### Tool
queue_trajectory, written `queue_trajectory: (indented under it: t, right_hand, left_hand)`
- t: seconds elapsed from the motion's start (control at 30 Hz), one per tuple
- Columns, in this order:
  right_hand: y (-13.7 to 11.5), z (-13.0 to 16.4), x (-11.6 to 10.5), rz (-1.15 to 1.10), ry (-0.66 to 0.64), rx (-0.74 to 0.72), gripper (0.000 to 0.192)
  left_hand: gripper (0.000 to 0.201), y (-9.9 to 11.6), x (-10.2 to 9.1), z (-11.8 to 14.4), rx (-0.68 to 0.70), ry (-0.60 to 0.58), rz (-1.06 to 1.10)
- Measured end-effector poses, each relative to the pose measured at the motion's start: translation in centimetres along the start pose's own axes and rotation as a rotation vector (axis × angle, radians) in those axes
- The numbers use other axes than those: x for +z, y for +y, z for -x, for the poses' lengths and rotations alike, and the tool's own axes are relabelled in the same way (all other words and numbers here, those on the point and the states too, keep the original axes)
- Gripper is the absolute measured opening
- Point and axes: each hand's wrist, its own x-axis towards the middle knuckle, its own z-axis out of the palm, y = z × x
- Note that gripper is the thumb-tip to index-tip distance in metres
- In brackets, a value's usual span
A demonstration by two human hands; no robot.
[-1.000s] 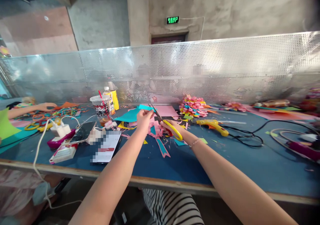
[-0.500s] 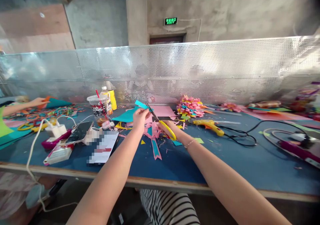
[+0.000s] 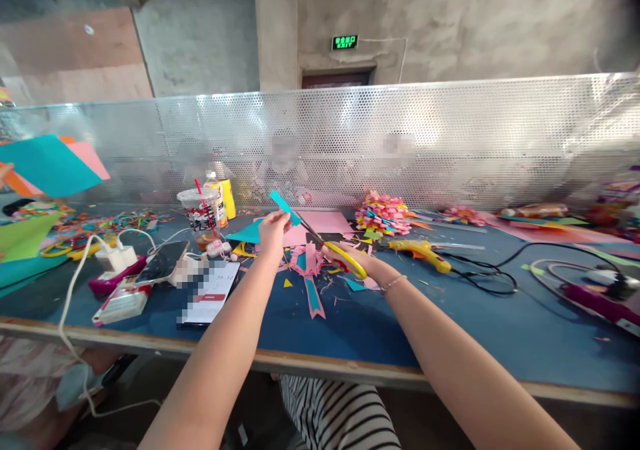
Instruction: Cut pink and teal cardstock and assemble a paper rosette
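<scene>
Pinched in my left hand (image 3: 275, 231) is a narrow blue paper strip (image 3: 283, 205), raised above the table. My right hand (image 3: 350, 257) grips a pair of scissors with yellow handles (image 3: 346, 258); the dark blades point up and left, their tips close to the strip's right edge. Whether the blades touch the paper I cannot tell. Below my hands lies a pink and blue paper ribbon piece (image 3: 314, 297) with a notched tail, among small paper scraps. Behind my left hand rests a blue paper sheet (image 3: 245, 231), and pink paper (image 3: 327, 222) lies beyond the scissors.
A yellow glue gun (image 3: 420, 253) with a black cord and a pink paper flower bundle (image 3: 383, 213) sit to the right. On the left are a plastic cup (image 3: 199, 213), a phone (image 3: 213, 293) and a power strip (image 3: 117, 275). Another person's hand (image 3: 5, 173) holds coloured sheets (image 3: 55, 163).
My left hand has moved slightly left and the strip now angles more steeply. My scissors have shifted a little right. At far left, the other person's coloured sheets have been lifted off the table.
</scene>
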Motion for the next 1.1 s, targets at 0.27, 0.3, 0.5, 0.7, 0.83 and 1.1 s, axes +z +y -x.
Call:
queue_trajectory:
  t: [0.27, 0.3, 0.5, 0.7, 0.83, 1.1]
  right_hand:
    - [-1.1, 0.5, 0.3, -0.061, -0.036, 0.030, 0.045]
    - [-1.3, 0.5, 0.4, -0.059, -0.038, 0.024, 0.045]
    - [-2.0, 0.7, 0.4, 0.000, -0.019, 0.015, 0.048]
    - [-2.1, 0.8, 0.4, 0.072, -0.004, 0.009, 0.045]
    - [-1.4, 0.5, 0.4, 0.120, 0.030, -0.011, 0.043]
    - [-1.7, 0.3, 0.4, 0.239, 0.126, -0.014, 0.041]
  left_hand:
    - [0.022, 0.1, 0.0, 0.4, -0.010, -0.071, -0.085]
    - [0.022, 0.1, 0.1, 0.4, -0.009, -0.079, -0.087]
    - [0.024, -0.4, -0.1, 0.2, 0.006, -0.116, -0.079]
    - [0.022, -0.6, -0.1, 0.2, -0.012, -0.124, -0.082]
    - [0.021, -0.4, -0.1, 0.3, -0.020, -0.122, -0.079]
    - [0.014, 0.0, 0.0, 0.4, -0.072, -0.090, -0.097]
